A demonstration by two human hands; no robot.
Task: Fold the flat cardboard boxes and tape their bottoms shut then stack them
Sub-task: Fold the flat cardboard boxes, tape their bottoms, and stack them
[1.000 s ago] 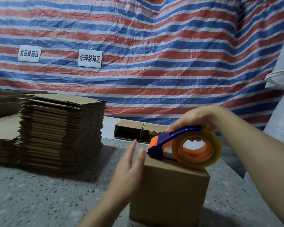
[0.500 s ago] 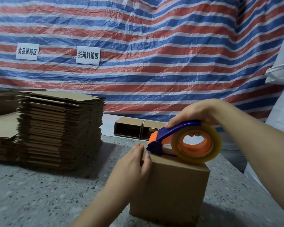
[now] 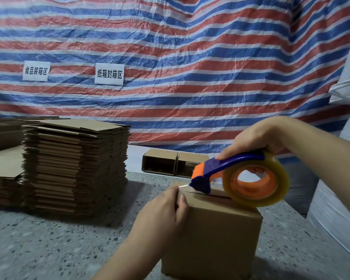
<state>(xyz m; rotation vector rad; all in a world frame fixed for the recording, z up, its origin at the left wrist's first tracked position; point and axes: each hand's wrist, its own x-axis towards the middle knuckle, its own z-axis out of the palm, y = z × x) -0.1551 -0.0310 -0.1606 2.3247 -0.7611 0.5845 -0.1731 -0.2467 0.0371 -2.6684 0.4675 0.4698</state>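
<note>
A folded cardboard box (image 3: 212,239) stands on the speckled table, flaps closed on top. My right hand (image 3: 255,136) grips a blue and orange tape dispenser (image 3: 226,170) with a clear tape roll (image 3: 255,180) that rests on the box top. The dispenser's nose sits at the flap seam near the box's far left edge. My left hand (image 3: 164,211) grips that upper left edge, thumb on the top face, where the tape end lies. A tall stack of flat cardboard boxes (image 3: 75,166) stands at the left.
Two assembled boxes (image 3: 170,164) lie on their sides behind the table's far edge. Lower piles of flat cardboard (image 3: 2,170) sit at the far left. A striped tarp (image 3: 170,57) hangs behind. White sacks (image 3: 343,188) stand at the right.
My left hand has gone from open beside the box to gripping its upper left edge. The dispenser has stayed on the box top.
</note>
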